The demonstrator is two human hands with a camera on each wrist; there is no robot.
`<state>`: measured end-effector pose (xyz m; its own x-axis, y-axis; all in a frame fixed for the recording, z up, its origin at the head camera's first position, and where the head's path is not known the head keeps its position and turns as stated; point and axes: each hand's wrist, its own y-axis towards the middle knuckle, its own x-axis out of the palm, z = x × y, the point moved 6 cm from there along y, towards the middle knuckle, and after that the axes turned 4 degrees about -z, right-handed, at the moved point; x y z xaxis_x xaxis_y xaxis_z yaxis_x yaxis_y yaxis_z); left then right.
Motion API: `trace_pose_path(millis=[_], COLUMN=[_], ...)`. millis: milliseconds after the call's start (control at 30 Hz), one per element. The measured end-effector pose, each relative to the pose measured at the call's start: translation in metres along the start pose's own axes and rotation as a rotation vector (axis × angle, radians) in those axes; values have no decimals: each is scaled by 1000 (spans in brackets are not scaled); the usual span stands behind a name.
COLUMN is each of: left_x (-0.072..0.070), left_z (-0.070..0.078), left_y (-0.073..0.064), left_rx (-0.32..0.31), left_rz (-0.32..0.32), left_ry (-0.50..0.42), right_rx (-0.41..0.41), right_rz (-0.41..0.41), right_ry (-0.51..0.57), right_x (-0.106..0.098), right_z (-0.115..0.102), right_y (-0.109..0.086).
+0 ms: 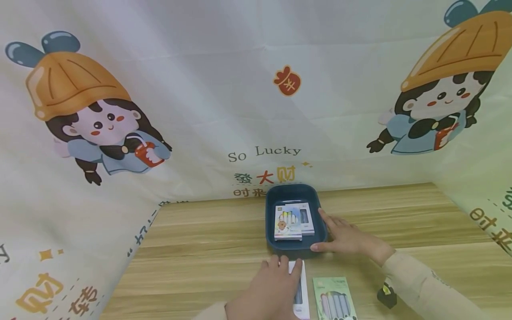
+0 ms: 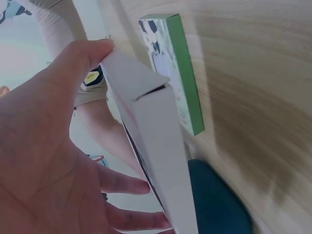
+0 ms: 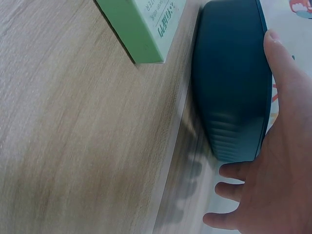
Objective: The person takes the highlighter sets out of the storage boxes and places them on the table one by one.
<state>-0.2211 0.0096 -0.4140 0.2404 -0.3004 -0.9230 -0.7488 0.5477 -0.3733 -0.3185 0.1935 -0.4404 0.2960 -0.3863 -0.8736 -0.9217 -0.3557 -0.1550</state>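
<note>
Evidently, with two boxes (image 1: 287, 223) in the tub (image 1: 293, 193), left grip (image 1: 274, 286) pinching a white box (image 2: 161, 131) and right grip (image 1: 347, 238) spread wide, one green box (image 1: 334, 300) remains.

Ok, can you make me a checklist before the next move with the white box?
1. Left hand grips the white box: ok, thumb and fingers are on it.
2. Right hand touches the tub: ok, its thumb is on the rim.
3. Tub upright: ok.
4. Boxes inside side by side: not ok, one overlaps the other.
5. Green box clear of the tub: ok, it lies apart on the table.
6. White box fully closed: cannot tell, a dark gap shows at one corner.
</note>
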Motion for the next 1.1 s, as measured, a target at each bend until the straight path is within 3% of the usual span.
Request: trace_pose_path(millis=[300, 500, 1100], left_x=[11, 15, 27], left_z=[3, 7, 13], left_y=[6, 6, 13], left_rx=[12, 14, 2], left_rz=[-32, 4, 34], left_ry=[9, 53, 62], right_rx=[3, -5, -16], right_rz=[-7, -6, 8], right_ry=[7, 8, 5], right_x=[1, 0, -2], right_z=[1, 0, -3], right_y=[1, 0, -3])
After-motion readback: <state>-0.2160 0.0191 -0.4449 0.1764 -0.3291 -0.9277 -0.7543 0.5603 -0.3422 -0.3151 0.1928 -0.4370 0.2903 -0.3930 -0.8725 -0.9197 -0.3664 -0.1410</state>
